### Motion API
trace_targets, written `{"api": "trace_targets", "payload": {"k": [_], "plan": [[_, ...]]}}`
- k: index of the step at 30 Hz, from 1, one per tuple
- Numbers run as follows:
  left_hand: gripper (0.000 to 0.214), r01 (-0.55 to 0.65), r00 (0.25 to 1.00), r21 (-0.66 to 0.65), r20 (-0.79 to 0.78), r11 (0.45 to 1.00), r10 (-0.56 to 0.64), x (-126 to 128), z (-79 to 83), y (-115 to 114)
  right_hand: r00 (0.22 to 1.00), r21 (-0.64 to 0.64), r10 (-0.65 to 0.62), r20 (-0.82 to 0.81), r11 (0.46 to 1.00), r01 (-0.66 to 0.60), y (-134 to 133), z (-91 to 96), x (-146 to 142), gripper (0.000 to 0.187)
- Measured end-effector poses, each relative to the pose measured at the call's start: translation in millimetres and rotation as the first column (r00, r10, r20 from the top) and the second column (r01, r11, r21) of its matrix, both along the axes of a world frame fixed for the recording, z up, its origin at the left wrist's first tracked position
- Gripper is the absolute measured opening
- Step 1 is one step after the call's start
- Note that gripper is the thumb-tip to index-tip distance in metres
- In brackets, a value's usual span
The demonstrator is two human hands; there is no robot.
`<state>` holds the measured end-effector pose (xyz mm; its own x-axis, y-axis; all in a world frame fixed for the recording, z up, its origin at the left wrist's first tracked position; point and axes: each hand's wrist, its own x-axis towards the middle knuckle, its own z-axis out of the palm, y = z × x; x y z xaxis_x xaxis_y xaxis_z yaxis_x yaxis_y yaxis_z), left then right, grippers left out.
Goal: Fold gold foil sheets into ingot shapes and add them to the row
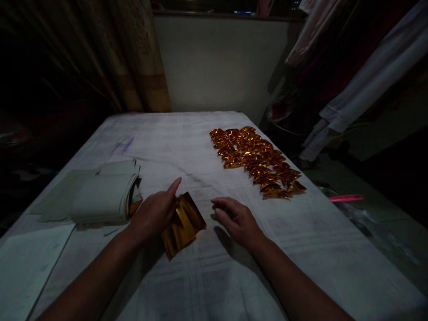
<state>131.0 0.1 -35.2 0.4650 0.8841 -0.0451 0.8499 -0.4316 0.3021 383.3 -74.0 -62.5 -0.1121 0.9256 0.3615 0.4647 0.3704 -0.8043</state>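
Observation:
My left hand (157, 211) is closed on the edge of a shiny gold foil paper (184, 223), its index finger pointing up and away. The sheet slants over the table, curved, with a cut-in edge at its lower right. To the right of the foil, and apart from it, is my right hand (236, 218), its fingers loosely bent and the thumb a little off them, with nothing visible between. A stack of pale papers (96, 196), folded over at its right end with some gold showing inside, lies left of my left hand.
Rows of folded gold foil pieces (254, 156) lie along the table's right side. A pale sheet (30, 263) is at the near left of the cloth-covered table (214, 285). Beyond the right edge are hanging clothes (364, 76) and a pink handle (346, 197); a curtain (143, 58) hangs behind.

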Motion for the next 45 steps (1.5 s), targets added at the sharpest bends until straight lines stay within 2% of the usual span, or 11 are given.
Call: {"api": "trace_targets", "payload": {"k": [2, 5, 8, 10, 14, 18, 22, 26, 31, 38, 45], "plan": [[0.078, 0.216, 0.966, 0.025, -0.148, 0.976, -0.21, 10, 7.4, 14, 0.998, 0.087, 0.006, 0.061, 0.996, -0.012, 2, -3.3, 2, 0.029], [0.079, 0.451, 0.88, 0.086, -0.209, 0.888, -0.427, 29, 13.7, 30, 0.974, 0.2, -0.013, 0.224, 0.979, -0.033, 4, -8.7, 4, 0.045], [0.069, 0.551, 0.833, 0.128, -0.141, 0.824, -0.535, 48, 12.0, 38, 0.917, 0.279, -0.104, 0.384, 0.96, -0.008, 6, -13.7, 5, 0.05], [0.066, 0.565, 0.825, 0.131, -0.07, 0.815, -0.561, 56, 6.8, 40, 0.889, 0.327, -0.15, 0.432, 0.945, 0.0, 7, -15.4, 6, 0.041], [0.063, 0.457, 0.877, 0.215, 0.051, 0.863, -0.477, 57, -3.4, 27, 0.854, 0.335, -0.147, 0.499, 0.942, -0.034, 9, -12.7, 8, 0.017], [0.028, 0.228, 0.947, 0.336, 0.14, 0.914, -0.288, 42, -3.2, -14, 0.835, 0.305, -0.089, 0.543, 0.947, -0.098, 6, -6.9, 7, 0.014], [0.031, 0.274, 0.925, 0.293, 0.18, 0.916, -0.335, 21, -3.9, -58, 0.832, 0.269, -0.001, 0.554, 0.947, -0.178, 2, -4.6, 2, 0.01], [0.038, 0.243, 0.929, 0.411, 0.163, 0.879, -0.333, 7, -11.8, -80, 0.845, 0.251, 0.063, 0.532, 0.941, -0.228, -4, -3.7, -6, 0.011], [0.029, 0.196, 0.947, 0.452, 0.144, 0.87, -0.288, 3, -13.8, -87, 0.871, 0.237, 0.112, 0.478, 0.939, -0.251, -10, -4.0, -9, 0.009], [0.031, 0.154, 0.955, 0.383, 0.179, 0.911, -0.237, 2, -7.6, -88, 0.926, 0.126, 0.073, 0.371, 0.984, -0.129, -4, -10.6, 4, 0.012], [0.029, -0.04, 0.977, 0.233, 0.215, 0.972, -0.012, 3, -13.6, -82, 0.899, 0.079, -0.073, 0.432, 0.996, 0.043, -1, -11.2, -7, 0.006]]}}
